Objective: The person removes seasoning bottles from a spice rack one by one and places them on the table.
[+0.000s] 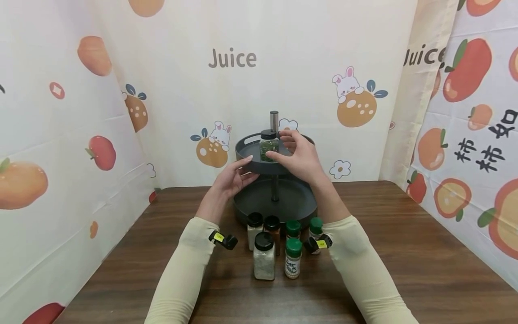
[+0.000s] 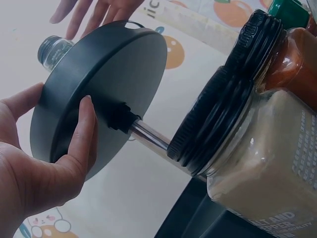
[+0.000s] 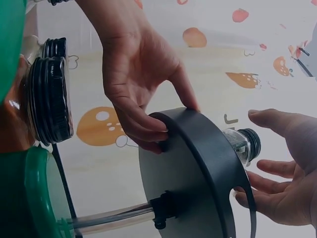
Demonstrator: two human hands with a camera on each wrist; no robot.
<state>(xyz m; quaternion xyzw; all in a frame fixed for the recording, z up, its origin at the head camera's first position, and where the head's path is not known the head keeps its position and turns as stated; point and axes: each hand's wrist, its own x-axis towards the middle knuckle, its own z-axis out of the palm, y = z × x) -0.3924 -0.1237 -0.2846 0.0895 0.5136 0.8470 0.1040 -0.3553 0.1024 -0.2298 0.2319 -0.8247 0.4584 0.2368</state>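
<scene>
A two-tier round black stand has an upper tray [image 1: 256,166] and a lower tray [image 1: 255,198] joined by a metal post [image 1: 274,119]. On the upper tray stands a small glass jar of green dried herb [image 1: 269,147] with a black lid. My left hand [image 1: 231,178] holds the upper tray's left rim, thumb at the side wall and fingers beneath. Around the herb jar's right side is my right hand [image 1: 302,156], fingers spread; the right wrist view shows a gap between this hand [image 3: 285,173] and the jar [image 3: 242,145].
Several spice jars crowd the wooden table before the stand: black-lidded ones such as a square pale jar [image 1: 264,261], and green-capped ones such as a labelled bottle [image 1: 293,261]. They stand between my forearms. Printed curtains [image 1: 174,90] enclose the back and sides.
</scene>
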